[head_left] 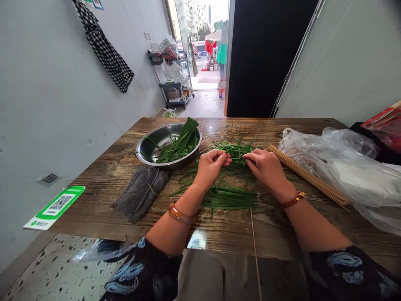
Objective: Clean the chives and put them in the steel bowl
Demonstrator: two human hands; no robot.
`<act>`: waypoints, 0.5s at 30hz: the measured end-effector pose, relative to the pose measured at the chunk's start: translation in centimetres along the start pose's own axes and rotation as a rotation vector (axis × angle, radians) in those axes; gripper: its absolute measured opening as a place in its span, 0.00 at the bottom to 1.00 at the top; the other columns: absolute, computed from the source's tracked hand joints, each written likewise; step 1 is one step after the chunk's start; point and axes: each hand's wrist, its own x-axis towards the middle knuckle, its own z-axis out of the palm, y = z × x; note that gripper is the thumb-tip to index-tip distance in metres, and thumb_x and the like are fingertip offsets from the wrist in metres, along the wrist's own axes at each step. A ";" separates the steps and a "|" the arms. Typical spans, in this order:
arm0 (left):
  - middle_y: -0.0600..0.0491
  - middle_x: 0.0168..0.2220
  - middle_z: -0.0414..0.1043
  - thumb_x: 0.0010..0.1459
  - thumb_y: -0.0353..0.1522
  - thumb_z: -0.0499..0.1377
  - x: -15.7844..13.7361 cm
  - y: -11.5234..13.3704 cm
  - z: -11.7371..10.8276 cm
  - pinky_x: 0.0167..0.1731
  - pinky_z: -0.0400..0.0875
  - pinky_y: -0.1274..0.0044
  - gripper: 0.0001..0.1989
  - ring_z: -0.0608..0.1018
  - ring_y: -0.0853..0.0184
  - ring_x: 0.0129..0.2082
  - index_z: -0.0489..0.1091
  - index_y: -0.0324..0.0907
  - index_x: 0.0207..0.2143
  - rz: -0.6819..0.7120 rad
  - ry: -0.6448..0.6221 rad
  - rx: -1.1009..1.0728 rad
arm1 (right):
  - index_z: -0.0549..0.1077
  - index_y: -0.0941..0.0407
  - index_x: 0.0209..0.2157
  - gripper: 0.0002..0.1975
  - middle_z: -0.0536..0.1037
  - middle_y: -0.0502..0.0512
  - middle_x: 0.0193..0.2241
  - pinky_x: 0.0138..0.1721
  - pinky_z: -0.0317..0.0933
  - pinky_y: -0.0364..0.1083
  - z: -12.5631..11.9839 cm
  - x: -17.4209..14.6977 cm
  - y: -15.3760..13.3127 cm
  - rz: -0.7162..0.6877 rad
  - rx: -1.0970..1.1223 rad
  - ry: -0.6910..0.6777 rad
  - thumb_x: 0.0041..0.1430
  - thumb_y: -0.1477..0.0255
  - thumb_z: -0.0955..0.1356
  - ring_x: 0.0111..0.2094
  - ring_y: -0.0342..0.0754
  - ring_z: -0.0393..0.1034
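Note:
My left hand (211,168) and my right hand (264,166) are a short way apart over the table, each with its fingers closed in a pinch. Between them runs a thin green chive leaf (237,159), gripped near both ends. Just beyond my fingers lies a loose pile of green chives (233,147). Below my hands, a flat row of long chives (230,198) rests on the wood. One thin bamboo skewer (254,246) reaches from that row past the table's near edge. A metal bowl (144,155) at the left holds more chives (184,144).
The wooden table (103,205) carries a grey mesh cloth (140,194) left of my left hand. At the right lie a bundle of bamboo skewers (308,173) and clear plastic bags (354,175). A green QR-code card (54,207) stands at the left edge. A cart (173,83) stands by the doorway.

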 end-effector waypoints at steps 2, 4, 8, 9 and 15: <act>0.51 0.28 0.76 0.50 0.33 0.65 0.2 0.0 -0.2 0.29 0.74 0.79 0.09 0.78 0.71 0.27 0.73 0.35 0.28 0.007 0.021 0.012 | 0.78 0.53 0.41 0.12 0.79 0.56 0.38 0.37 0.55 0.48 -0.1 0.0 0.8 0.053 -0.009 0.019 0.64 0.70 0.63 0.39 0.52 0.71; 0.52 0.27 0.76 0.50 0.33 0.64 0.3 0.0 -0.3 0.27 0.73 0.80 0.08 0.77 0.72 0.25 0.72 0.36 0.28 0.002 0.026 0.023 | 0.78 0.54 0.41 0.12 0.78 0.57 0.38 0.38 0.57 0.49 -0.2 0.0 1.5 0.087 -0.009 0.038 0.64 0.71 0.63 0.40 0.53 0.71; 0.52 0.26 0.74 0.51 0.32 0.61 0.3 -0.1 -0.3 0.26 0.72 0.81 0.06 0.76 0.73 0.24 0.71 0.36 0.27 -0.009 0.031 0.062 | 0.76 0.54 0.48 0.14 0.76 0.60 0.44 0.42 0.60 0.51 -0.3 0.1 2.0 0.113 0.022 0.135 0.63 0.72 0.63 0.44 0.55 0.70; 0.53 0.26 0.74 0.51 0.31 0.61 0.3 -0.2 -0.3 0.25 0.71 0.81 0.06 0.76 0.74 0.23 0.71 0.36 0.27 -0.004 0.031 0.078 | 0.75 0.55 0.49 0.15 0.76 0.61 0.45 0.42 0.60 0.51 -0.3 0.2 1.9 0.106 0.046 0.160 0.63 0.71 0.63 0.44 0.55 0.70; 0.52 0.26 0.74 0.52 0.32 0.60 0.2 -0.7 -0.3 0.24 0.69 0.81 0.06 0.74 0.73 0.23 0.71 0.37 0.27 -0.011 -0.016 0.171 | 0.78 0.53 0.40 0.11 0.78 0.57 0.38 0.41 0.60 0.50 0.5 0.1 1.0 0.013 0.128 0.036 0.63 0.67 0.65 0.40 0.52 0.70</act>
